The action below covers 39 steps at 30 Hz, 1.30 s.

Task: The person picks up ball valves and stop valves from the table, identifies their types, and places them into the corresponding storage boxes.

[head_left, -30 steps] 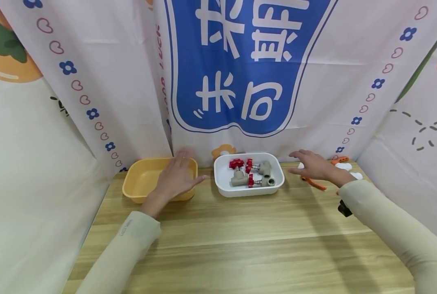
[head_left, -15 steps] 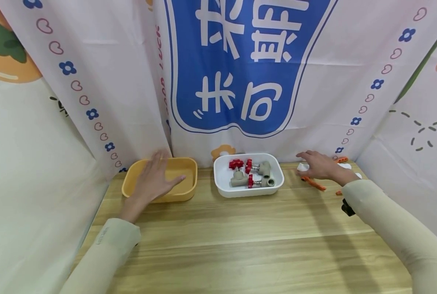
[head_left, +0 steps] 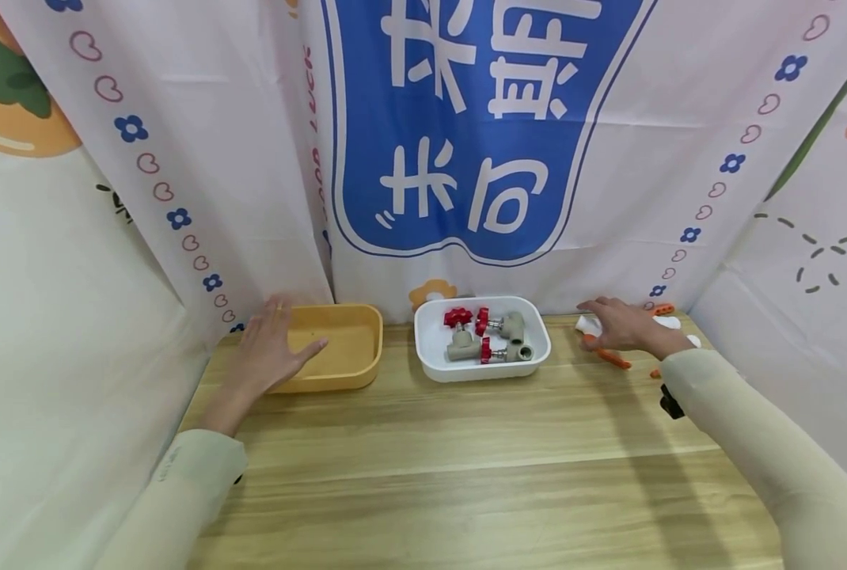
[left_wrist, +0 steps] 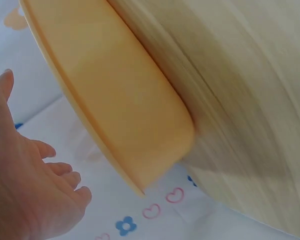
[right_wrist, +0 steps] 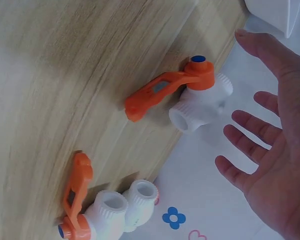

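Light wood-grain tabletop [head_left: 466, 459] across lower frame of head view. On it: yellow rounded rectangular tub [head_left: 345, 381], left of centre; white rounded rectangular tub [head_left: 482, 372], centre; white ribbed valves with orange levers [head_left: 612, 359], right.

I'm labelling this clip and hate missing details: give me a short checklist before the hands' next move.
1. Right hand free: ok, open, holding nothing.
2. Left hand free: ok, open, holding nothing.
3. Nearest orange-handled valve gripped: not ok, it lies near the right hand.
4. Yellow tub empty: cannot tell, the left hand hides part.
5. Red-knobbed valves contained: ok, inside the white tub.
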### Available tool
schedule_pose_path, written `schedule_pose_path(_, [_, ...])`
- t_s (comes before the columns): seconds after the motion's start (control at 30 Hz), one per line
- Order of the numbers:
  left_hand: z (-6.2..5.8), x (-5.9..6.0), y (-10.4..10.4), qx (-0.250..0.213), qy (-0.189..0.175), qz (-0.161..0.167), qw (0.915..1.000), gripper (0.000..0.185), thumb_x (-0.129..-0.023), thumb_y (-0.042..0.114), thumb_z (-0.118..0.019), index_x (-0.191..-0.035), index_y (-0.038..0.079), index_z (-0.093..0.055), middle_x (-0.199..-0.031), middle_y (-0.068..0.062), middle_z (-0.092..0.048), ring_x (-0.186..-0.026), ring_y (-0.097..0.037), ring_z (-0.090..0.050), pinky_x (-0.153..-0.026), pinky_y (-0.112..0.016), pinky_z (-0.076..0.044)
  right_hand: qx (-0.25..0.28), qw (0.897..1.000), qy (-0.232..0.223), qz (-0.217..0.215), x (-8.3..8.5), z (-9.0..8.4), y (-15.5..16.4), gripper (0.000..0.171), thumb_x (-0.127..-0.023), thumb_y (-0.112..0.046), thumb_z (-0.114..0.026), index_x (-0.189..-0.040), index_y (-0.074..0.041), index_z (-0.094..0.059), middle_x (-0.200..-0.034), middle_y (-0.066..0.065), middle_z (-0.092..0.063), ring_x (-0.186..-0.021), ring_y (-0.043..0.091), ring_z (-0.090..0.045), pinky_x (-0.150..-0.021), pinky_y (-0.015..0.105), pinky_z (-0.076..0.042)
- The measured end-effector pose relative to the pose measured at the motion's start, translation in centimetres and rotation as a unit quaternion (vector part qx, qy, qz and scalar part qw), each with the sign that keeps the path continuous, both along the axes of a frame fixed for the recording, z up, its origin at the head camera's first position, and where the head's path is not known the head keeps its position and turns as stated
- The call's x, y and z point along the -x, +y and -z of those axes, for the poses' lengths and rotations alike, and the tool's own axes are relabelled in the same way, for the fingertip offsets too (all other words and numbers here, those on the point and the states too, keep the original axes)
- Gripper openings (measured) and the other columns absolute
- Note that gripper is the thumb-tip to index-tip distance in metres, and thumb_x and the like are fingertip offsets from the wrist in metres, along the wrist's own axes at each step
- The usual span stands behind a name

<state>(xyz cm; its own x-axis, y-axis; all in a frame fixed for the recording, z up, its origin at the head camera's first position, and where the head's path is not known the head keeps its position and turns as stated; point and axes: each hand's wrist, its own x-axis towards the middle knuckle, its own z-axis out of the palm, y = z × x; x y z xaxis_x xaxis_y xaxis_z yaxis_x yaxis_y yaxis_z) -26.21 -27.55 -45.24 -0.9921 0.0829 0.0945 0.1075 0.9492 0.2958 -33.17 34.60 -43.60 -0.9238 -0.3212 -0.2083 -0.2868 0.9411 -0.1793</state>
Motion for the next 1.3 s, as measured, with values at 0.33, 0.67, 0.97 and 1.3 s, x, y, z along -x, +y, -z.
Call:
schedule_pose_path(0.33, [0.4, -0.2, -2.8, -0.005, 0.019, -0.013, 0.9997, 0.106, -0.099, 0.072, -0.054, -0.167, 0.000, -0.019, -0.172, -0.031, -0.014, -0.154, -0.058, -0.018, -0.125, -0.073, -0.014, 0.017, 1.000, -0.012, 0.007, 0.4, 1.5, 1.1, 0.081, -0.089, -0.032, -0.084, -0.155, -0.002, -0.049, -0.153, 0.033, -0.049, -0.132, 0.053, -0.052, -0.103, 0.075, -0.046])
schedule_pose_path(0.67, [1.2, -0.4, -4.8, -0.005, -0.008, -0.011, 0.9999, 0.113, -0.100, 0.077, -0.045, -0.167, -0.005, -0.007, -0.173, -0.032, -0.001, -0.157, -0.058, -0.009, -0.127, -0.070, -0.006, 0.015, 1.000, -0.004, -0.006, 0.8, 2.7, 1.5, 0.084, -0.086, -0.029, -0.087, -0.153, 0.003, -0.048, -0.141, 0.033, -0.057, -0.114, 0.044, -0.062, -0.095, 0.066, -0.053])
schedule_pose_path(0.97, [2.0, -0.5, -5.3, -0.014, -0.041, -0.005, 0.9991, 0.112, -0.101, 0.077, -0.042, -0.166, -0.007, -0.007, -0.174, -0.031, 0.002, -0.158, -0.056, -0.005, -0.126, -0.071, -0.008, 0.022, 1.000, -0.013, -0.004, 0.8, 2.7, 1.4, 0.085, -0.085, -0.023, -0.086, -0.154, 0.006, -0.046, -0.142, 0.036, -0.056, -0.116, 0.046, -0.061, -0.099, 0.066, -0.052])
schedule_pose_path(1.3, [3.1, -0.4, -5.6, -0.033, -0.058, 0.011, 0.9977, 0.109, -0.104, 0.073, -0.041, -0.165, -0.008, 0.001, -0.173, -0.031, 0.008, -0.158, -0.056, -0.002, -0.126, -0.070, -0.010, 0.028, 0.999, -0.040, 0.014, 1.4, 3.5, 1.4, 0.086, -0.086, -0.018, -0.084, -0.157, 0.005, -0.040, -0.146, 0.036, -0.052, -0.116, 0.044, -0.059, -0.102, 0.066, -0.050])
